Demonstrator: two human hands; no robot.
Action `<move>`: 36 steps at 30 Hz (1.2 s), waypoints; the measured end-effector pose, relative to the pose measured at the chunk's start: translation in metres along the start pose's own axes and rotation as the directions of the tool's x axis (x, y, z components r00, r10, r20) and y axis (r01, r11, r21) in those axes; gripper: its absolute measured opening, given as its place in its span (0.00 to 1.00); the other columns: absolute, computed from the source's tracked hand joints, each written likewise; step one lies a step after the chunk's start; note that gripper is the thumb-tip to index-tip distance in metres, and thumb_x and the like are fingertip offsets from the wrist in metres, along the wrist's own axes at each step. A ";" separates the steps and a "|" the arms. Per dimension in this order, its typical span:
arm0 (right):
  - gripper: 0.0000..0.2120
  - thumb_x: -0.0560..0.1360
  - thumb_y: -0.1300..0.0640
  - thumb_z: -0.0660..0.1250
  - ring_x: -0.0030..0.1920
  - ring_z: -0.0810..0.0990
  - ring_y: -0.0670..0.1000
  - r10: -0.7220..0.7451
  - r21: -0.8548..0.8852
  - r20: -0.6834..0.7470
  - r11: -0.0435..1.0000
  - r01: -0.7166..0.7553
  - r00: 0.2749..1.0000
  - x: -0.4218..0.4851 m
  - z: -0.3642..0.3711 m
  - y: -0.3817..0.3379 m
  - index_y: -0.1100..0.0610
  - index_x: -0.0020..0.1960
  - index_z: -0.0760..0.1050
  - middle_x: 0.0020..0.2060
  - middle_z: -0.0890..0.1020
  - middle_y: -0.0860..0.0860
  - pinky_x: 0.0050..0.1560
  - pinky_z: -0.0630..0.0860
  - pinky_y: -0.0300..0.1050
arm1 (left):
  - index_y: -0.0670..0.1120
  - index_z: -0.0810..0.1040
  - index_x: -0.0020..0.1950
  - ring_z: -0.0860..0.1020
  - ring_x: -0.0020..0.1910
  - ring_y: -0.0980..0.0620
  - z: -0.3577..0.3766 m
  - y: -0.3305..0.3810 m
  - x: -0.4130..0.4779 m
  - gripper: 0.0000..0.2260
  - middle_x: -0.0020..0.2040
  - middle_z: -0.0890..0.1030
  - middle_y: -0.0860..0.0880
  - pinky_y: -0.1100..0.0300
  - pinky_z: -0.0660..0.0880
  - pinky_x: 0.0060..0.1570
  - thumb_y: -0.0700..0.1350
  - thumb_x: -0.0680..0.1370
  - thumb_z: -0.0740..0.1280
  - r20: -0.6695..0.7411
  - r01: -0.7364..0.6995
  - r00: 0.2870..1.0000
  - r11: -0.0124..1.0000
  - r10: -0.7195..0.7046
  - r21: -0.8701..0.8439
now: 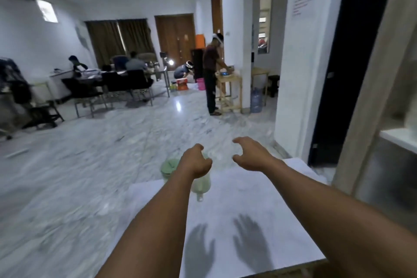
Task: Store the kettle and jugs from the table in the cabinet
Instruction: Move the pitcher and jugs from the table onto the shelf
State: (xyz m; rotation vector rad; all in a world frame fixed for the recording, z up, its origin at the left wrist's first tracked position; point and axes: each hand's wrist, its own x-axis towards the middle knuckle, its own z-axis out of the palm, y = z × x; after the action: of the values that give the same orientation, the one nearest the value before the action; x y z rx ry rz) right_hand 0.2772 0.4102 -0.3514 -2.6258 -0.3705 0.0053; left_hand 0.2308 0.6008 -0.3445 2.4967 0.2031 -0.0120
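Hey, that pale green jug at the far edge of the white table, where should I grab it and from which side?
Grip the pale green jug by its body, coming from above and the near side. It seems to stand upright at the far edge of the white table, with a loop-like part facing you. The left hand already hovers over it; the right hand is open beside it. Blur hides finer detail.

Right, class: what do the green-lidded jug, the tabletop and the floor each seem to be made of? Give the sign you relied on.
Green-lidded jug: probably plastic; pale translucent body, matte green lid, though blurred and partly hidden by the left hand.
Tabletop: smooth matte white surface, perhaps laminate; it takes soft hand shadows without glare.
Floor: polished marble or marble-look tile; grey veining and a bright light reflection.
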 end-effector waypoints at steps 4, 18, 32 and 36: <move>0.32 0.76 0.47 0.64 0.75 0.64 0.56 -0.061 -0.034 0.159 0.997 0.067 0.985 0.068 0.072 -0.004 0.51 0.77 0.61 0.77 0.64 0.51 0.72 0.65 0.55 | 0.44 0.66 0.77 0.71 0.72 0.39 0.017 -0.065 0.050 0.28 0.75 0.71 0.40 0.50 0.71 0.67 0.50 0.79 0.66 -0.018 0.202 0.979 0.979 -0.201 0.041; 0.33 0.69 0.40 0.69 0.62 0.77 0.60 0.175 0.269 0.413 0.914 -0.303 0.894 0.168 0.257 0.029 0.59 0.66 0.71 0.62 0.77 0.57 0.59 0.76 0.53 | 0.41 0.66 0.75 0.73 0.70 0.38 0.110 -0.189 0.139 0.30 0.71 0.74 0.39 0.50 0.71 0.65 0.50 0.77 0.71 0.006 0.670 0.713 0.679 -0.701 -0.298; 0.07 0.72 0.58 0.63 0.35 0.81 0.54 0.344 0.619 0.338 0.620 -0.483 0.876 0.161 0.204 0.008 0.60 0.46 0.77 0.39 0.83 0.56 0.41 0.80 0.50 | 0.44 0.78 0.49 0.84 0.37 0.45 0.077 -0.161 0.141 0.08 0.45 0.84 0.43 0.54 0.79 0.42 0.49 0.77 0.68 0.019 0.516 0.774 0.613 -0.633 -0.598; 0.04 0.73 0.57 0.64 0.33 0.74 0.55 0.383 0.621 0.264 0.635 -0.459 0.885 0.121 0.154 0.015 0.56 0.40 0.73 0.36 0.76 0.55 0.29 0.72 0.43 | 0.37 0.77 0.55 0.76 0.28 0.48 0.062 -0.131 0.119 0.13 0.41 0.78 0.43 0.61 0.70 0.27 0.45 0.77 0.67 0.121 0.489 0.845 0.662 -0.520 -0.567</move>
State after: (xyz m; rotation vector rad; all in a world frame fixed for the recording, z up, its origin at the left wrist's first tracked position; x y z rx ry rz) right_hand 0.3874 0.5005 -0.4864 -1.9172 0.2114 0.3738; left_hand 0.3311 0.6850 -0.4785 1.7528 0.8025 -0.1010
